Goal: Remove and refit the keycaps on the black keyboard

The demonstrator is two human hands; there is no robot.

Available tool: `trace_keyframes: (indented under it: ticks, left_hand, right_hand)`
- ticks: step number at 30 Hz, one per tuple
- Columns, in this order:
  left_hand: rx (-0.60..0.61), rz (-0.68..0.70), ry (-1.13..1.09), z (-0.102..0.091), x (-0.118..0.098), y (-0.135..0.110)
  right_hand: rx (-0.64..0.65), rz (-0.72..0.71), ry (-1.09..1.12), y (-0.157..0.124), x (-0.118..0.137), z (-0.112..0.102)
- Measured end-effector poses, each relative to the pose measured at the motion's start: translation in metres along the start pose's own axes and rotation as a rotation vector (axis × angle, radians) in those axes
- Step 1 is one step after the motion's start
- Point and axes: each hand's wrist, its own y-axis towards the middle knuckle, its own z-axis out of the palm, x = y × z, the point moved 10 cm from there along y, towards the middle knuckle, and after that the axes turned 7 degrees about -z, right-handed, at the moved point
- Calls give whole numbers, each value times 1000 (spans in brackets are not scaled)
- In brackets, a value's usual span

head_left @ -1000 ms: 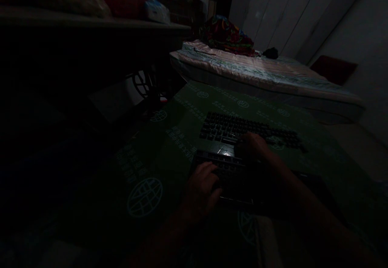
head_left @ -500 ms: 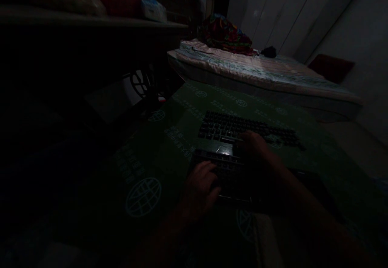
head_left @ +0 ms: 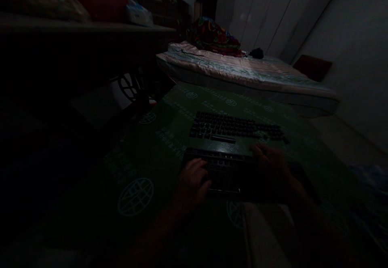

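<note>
A black keyboard (head_left: pixel 224 177) lies in front of me on a dark green table sheet, many of its keys off. My left hand (head_left: pixel 194 179) grips its left end, fingers bent over the top and thumb near the front edge. Behind the keyboard, loose black keycaps (head_left: pixel 236 126) are laid out in rows, with the long spacebar keycap (head_left: pixel 223 139) at their front. My right hand (head_left: pixel 271 163) hovers over the keyboard's right half, its fingers drawn together and pointing left. Poor light hides whatever may be between those fingertips.
The green printed sheet (head_left: pixel 136 197) covers the table. Beyond its far edge stands a bed (head_left: pixel 242 70) with a colourful blanket (head_left: pixel 212 37). At the left, a dark stand with a wheel (head_left: pixel 127 87) carries bags (head_left: pixel 100 1). A pale edge (head_left: pixel 257 235) shows below the keyboard.
My right hand has drawn back and right, from beside the spacebar keycap to above the keyboard. My left hand stays at the keyboard's left end. The whole view has shifted slightly.
</note>
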Motion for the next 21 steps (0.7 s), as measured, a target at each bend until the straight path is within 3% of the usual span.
trace_keyframes:
  ticks: [3,7,13,21]
  left_hand:
    - [3,7,16,1,0,0]
    - [3,24,37,1,0,0]
    - [18,34,70,2,0,-1]
    - [15,27,61,0,1,-3]
  right_hand:
    - [165,-23,-111,2,0,23]
    - [338,-26,-432,28,5,53]
    - [428,-77,-485,63,17,84]
    - [506,-71,-509,72,8,98]
